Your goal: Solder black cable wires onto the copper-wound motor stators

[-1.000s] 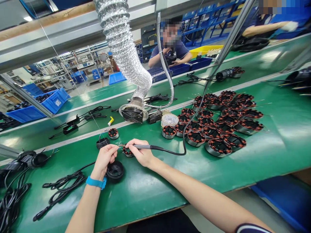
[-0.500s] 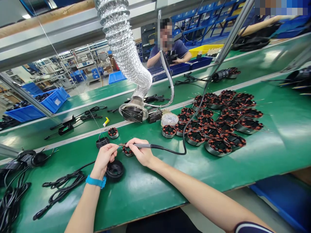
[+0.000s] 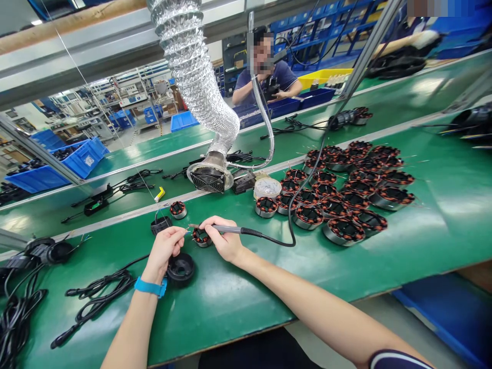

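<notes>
Stator: the small stator [image 3: 201,237] sits on the green bench [image 3: 238,297] between my hands, copper windings facing up.
Right hand: my right hand [image 3: 225,241] grips the iron [image 3: 230,230] like a pen, fingers closed round the grey handle, tip pointing left over the stator's near edge.
Left hand: my left hand [image 3: 165,248] is pinched shut, thumb and forefinger together just left of the stator; what they pinch is too fine to make out, and the fingertips nearly meet the iron's tip.
Cord: the iron's black cord [image 3: 288,225] runs right from the handle, then loops up past the pile.
Cup: a black round cup [image 3: 180,267] lies on the bench just under my left wrist, open side up.
Wristband: a blue band [image 3: 150,287] circles my left wrist.
Pile: many more stators [image 3: 342,189] lie packed together to the right, well apart from my hands.
Duct: a silver hose ends in a fan [image 3: 209,177] standing behind the work spot.
Spare: one stator [image 3: 178,209] rests alone behind my left hand, next to a black part [image 3: 161,224].
Cables: black cables [image 3: 96,292] trail over the bench at left.
Others: a person [image 3: 265,77] sits at the far line, facing this way.
</notes>
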`<state>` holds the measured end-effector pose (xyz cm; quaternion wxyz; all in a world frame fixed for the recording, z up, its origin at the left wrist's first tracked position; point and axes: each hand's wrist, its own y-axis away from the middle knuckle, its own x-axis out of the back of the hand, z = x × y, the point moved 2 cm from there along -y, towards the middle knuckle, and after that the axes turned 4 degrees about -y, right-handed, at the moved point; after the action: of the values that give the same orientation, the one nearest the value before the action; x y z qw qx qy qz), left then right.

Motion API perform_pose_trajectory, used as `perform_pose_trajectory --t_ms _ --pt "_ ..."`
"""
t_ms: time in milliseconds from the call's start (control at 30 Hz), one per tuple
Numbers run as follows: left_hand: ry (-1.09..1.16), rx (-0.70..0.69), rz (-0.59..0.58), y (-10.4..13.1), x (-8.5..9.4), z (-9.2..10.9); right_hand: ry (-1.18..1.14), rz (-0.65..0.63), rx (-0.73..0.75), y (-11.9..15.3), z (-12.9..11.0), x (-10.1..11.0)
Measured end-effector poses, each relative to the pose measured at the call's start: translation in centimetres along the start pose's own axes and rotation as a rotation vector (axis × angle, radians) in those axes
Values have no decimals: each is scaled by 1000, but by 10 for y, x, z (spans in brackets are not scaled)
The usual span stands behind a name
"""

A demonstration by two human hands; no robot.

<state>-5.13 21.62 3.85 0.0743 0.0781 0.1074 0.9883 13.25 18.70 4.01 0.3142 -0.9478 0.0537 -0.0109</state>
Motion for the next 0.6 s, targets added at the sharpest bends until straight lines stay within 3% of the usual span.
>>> perform_pose_trajectory --t_ms 600 --pt "-27 -22 6 0 0 0 128 -74 97 -6 12 -10"
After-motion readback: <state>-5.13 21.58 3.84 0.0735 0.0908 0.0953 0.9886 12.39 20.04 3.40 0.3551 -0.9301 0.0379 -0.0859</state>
